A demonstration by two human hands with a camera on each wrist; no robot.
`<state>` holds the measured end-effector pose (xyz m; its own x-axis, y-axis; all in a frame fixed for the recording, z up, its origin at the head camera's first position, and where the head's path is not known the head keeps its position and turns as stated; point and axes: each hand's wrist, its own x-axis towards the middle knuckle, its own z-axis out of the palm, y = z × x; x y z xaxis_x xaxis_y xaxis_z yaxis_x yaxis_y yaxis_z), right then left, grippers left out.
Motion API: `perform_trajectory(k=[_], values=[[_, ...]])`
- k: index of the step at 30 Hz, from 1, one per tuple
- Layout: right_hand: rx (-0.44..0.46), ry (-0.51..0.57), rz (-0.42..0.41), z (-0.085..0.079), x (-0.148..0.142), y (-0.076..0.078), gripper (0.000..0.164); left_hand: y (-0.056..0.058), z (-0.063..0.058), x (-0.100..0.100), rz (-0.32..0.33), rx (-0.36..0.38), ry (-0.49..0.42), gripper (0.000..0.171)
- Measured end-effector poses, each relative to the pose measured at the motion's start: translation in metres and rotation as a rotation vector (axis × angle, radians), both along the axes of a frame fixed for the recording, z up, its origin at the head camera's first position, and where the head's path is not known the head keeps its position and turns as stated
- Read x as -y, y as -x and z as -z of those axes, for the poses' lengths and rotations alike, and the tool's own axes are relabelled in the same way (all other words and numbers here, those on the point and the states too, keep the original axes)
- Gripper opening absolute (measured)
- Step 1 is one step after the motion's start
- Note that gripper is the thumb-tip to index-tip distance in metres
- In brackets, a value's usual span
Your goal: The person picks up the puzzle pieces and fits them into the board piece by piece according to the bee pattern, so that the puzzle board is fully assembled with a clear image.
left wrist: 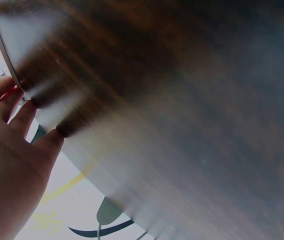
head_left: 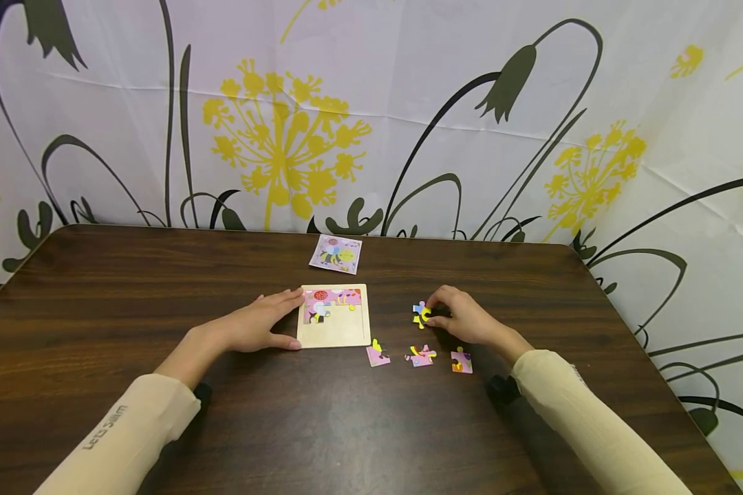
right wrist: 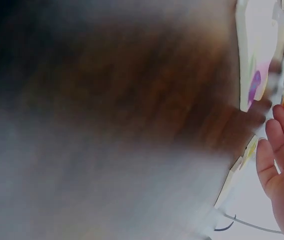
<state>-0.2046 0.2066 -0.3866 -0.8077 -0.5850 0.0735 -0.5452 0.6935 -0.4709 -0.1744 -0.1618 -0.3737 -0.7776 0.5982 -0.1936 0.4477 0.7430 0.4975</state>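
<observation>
A square wooden puzzle tray [head_left: 333,335] lies flat, with several pink puzzle pieces [head_left: 340,297] fitted along its top and upper left. My left hand [head_left: 256,323] rests at the tray's left side, fingers extended to its upper corner and thumb at the lower one. In the left wrist view, the left fingertips [left wrist: 57,136] press down along the edge. To the right of the tray, my right hand [head_left: 464,317] pinches a blue and yellow puzzle piece [head_left: 420,313] between thumb and fingers, low over the table.
Three loose puzzle pieces, one by the tray's lower right corner [head_left: 378,353], a middle one [head_left: 421,356] and a right one [head_left: 461,360], lie in a row on the dark wooden table [head_left: 322,426]. A bee picture card [head_left: 336,254] lies behind the tray. A flowered cloth [head_left: 408,82] hangs behind.
</observation>
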Motion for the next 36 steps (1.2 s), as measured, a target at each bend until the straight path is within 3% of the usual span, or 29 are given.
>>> perform_trajectory(k=[20, 36], values=[[0.029, 0.051, -0.016, -0.009, 0.015, 0.007, 0.021, -0.001, -0.003, 0.0, -0.007, 0.014, 0.005, 0.083], [0.057, 0.061, -0.051, -0.02, 0.058, 0.015, 0.022, -0.001, -0.003, 0.0, -0.004, 0.018, 0.009, 0.083]])
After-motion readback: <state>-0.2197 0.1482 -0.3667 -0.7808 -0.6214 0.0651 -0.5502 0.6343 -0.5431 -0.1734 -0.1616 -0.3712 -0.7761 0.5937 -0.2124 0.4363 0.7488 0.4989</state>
